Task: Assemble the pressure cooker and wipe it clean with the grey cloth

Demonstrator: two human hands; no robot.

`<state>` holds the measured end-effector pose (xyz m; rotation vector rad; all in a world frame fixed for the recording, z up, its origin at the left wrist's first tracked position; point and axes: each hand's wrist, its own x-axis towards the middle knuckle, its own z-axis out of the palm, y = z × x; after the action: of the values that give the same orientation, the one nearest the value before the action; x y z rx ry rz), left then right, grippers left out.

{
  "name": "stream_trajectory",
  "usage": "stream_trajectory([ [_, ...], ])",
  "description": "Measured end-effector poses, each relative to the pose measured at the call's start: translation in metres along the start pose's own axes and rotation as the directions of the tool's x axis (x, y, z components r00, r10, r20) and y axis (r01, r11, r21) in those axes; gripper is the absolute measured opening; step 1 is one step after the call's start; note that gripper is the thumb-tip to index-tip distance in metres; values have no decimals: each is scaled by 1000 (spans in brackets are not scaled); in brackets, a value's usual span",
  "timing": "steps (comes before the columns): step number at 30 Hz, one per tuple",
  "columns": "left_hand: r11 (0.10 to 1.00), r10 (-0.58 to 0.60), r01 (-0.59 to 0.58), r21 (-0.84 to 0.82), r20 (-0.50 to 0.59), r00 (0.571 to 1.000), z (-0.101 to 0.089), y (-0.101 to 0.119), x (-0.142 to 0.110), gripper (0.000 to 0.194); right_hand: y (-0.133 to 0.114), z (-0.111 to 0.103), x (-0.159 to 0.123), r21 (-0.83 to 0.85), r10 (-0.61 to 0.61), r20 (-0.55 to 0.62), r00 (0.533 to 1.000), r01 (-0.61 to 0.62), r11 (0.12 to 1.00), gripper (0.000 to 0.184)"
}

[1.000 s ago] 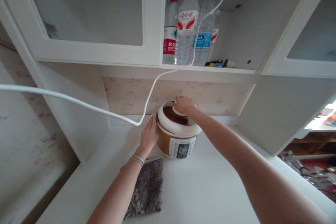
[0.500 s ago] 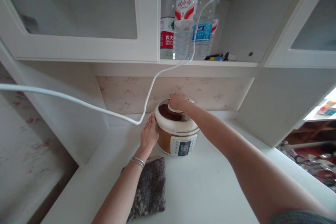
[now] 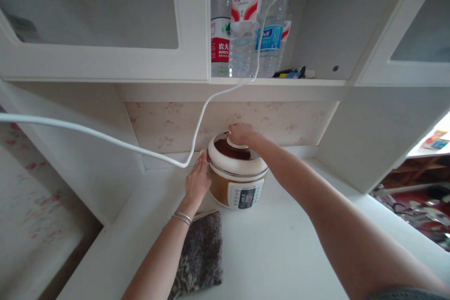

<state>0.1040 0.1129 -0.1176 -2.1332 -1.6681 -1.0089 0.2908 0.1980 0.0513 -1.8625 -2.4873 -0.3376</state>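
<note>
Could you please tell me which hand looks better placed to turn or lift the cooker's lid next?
Probably the right hand: it grips the knob on top of the lid, while the left hand lies against the cooker's side.

Left hand (image 3: 198, 180) upright with fingers (image 3: 201, 161) together, right arm extended, right hand (image 3: 242, 134) curled

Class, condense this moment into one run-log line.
left hand: against cooker side | right hand: on lid knob | lid: atop cooker | cloth: on counter
</note>
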Motion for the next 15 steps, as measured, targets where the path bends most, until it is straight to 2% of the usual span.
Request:
stream_trajectory([
  [8, 1000, -10, 10, 15, -9, 1000, 6, 0, 2, 77, 3, 6, -10, 20, 9, -38, 999, -9, 1000, 44],
  [15, 1000, -18, 18, 17, -7, 1000, 9, 2, 5, 74, -13, 10, 2, 58, 102, -26, 994, -100, 993, 42],
])
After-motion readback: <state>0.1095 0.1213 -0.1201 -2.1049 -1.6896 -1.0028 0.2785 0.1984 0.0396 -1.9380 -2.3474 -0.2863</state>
